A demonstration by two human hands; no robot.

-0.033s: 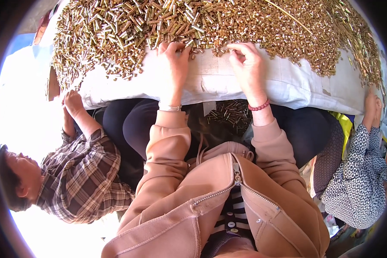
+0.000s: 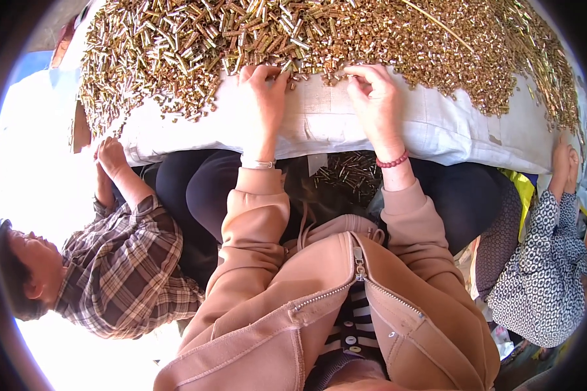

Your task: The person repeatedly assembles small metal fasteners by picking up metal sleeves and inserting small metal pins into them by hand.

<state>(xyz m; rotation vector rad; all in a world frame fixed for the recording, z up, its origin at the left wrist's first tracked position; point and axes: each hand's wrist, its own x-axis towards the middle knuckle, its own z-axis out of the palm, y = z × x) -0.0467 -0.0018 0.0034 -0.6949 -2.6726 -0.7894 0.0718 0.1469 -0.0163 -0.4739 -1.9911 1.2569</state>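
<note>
My left hand (image 2: 265,83) rests at the near edge of a heap of brass-coloured metal tubes (image 2: 195,49), its fingers curled closed. A short metal tube (image 2: 285,66) shows at its thumb and index tips. My right hand (image 2: 375,98) is closed in a pinch beside a heap of small brass-coloured nuts (image 2: 430,55). What sits between those fingertips is tiny and mostly hidden. A few loose small pieces lie on the white cloth cover (image 2: 316,104) between the two hands.
A thin stick (image 2: 440,26) lies across the nuts. Below the table edge, between my knees, dark metal rods (image 2: 347,174) fill a container. One person in a plaid shirt (image 2: 120,267) works at the left; another in a patterned sleeve (image 2: 535,280) is at the right.
</note>
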